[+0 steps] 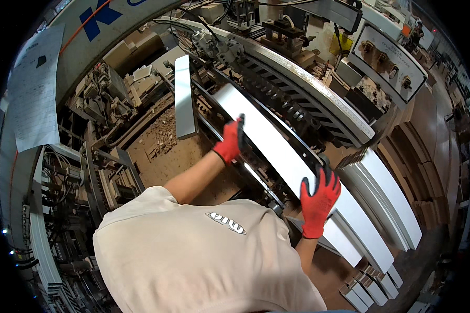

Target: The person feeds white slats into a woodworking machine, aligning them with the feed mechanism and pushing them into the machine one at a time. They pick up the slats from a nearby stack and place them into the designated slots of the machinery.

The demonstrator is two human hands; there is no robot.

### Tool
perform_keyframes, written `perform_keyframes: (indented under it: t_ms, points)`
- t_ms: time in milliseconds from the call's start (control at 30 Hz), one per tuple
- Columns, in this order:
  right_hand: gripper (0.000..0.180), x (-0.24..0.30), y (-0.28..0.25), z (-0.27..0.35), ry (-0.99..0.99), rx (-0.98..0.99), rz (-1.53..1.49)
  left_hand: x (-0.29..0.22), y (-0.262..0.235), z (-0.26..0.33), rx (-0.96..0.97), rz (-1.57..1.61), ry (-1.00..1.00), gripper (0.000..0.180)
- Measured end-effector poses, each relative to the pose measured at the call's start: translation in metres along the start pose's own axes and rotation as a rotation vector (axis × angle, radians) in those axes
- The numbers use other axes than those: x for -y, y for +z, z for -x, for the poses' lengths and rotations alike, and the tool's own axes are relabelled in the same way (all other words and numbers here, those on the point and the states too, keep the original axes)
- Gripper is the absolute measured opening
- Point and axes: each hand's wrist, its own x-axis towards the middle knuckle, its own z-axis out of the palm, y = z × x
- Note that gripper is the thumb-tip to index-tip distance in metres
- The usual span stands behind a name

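Observation:
A long white board (269, 141) lies slantwise across the machine's rails in front of me, running from upper left to lower right. My left hand (231, 140), in a red glove with dark fingertips, grips its near edge towards the far end. Farther down the same board, my right hand (319, 201) spans its width, with the thumb apart from the fingers; the glove hides part of the board there. Left of the left hand, a shorter white strip (184, 96) with a grey edge rests on the machine.
Stacked white boards (384, 201) stand at the right, beside brown panels (420, 151). A control panel with knobs (386, 60) is at the upper right. Wood chips (164, 133) litter the machine bed. A paper sheet (36, 94) hangs at the left.

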Motion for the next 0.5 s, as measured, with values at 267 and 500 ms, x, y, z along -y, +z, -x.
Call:
perform_keyframes:
  t_ms: [267, 500]
  points:
    - [0.057, -0.033, 0.064, 0.021, 0.262, 0.107, -0.601, 0.008, -0.065, -0.191, -0.14, 0.096, 0.232, 0.04]
    - [0.016, -0.06, 0.15, -0.042, 0.799, 0.02, -1.26, 0.011, 0.025, -0.237, -0.145, -0.12, 0.22, 0.058]
